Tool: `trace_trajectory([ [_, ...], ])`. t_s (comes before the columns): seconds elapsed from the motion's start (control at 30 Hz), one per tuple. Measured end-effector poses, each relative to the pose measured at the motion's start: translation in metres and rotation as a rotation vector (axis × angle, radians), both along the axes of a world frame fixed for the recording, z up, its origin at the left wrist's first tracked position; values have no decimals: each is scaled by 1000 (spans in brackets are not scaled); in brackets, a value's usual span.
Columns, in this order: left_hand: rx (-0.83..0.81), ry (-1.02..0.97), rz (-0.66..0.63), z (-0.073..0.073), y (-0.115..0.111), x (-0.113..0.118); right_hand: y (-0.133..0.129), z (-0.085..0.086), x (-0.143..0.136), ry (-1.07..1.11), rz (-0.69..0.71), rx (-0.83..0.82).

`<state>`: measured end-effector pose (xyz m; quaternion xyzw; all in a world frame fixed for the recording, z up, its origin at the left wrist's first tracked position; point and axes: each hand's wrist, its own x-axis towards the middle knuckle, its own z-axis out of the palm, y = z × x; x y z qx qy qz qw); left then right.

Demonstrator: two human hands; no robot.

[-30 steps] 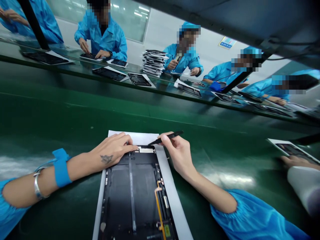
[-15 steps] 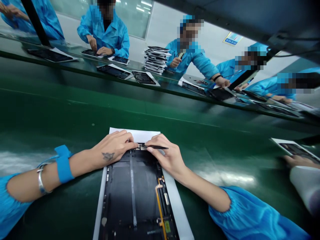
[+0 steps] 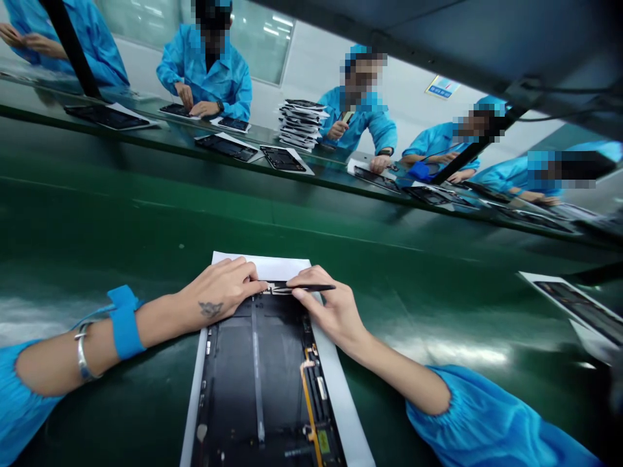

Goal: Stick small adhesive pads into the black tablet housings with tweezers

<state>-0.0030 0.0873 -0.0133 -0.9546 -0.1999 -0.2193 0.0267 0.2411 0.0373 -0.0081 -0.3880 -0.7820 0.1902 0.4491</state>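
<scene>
A black tablet housing (image 3: 287, 363) with an orange ribbon cable along its right side lies on a white sheet (image 3: 263, 263). My left hand (image 3: 226, 285) rests on the housing's far left corner, fingers curled, the index finger and thumb at a small metallic part (image 3: 267, 289) on the far edge. Whether they pinch it I cannot tell. In my right hand (image 3: 333, 305) is a pair of black tweezers (image 3: 314, 287), held nearly level, with the tips pointing left at that small part. A blue strap (image 3: 125, 323) wraps my left wrist.
Across the green bench (image 3: 146, 214) runs a glass shelf with several housings on white sheets and a stack of housings (image 3: 302, 123). Co-workers in blue sit behind it. At the right lies another housing (image 3: 579, 301) on a sheet. A dark overhead panel (image 3: 438, 32) spans the top right.
The tweezers have shifted slightly right, and their two prongs now show. A co-worker's hand at the far right has left the housing there. Another co-worker across the bench has drawn an arm back.
</scene>
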Motion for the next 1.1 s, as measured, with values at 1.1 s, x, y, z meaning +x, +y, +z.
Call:
trace_trajectory([
  [1.1, 56, 57, -31, 5, -1, 1, 0, -9, 20, 406, -396, -647],
])
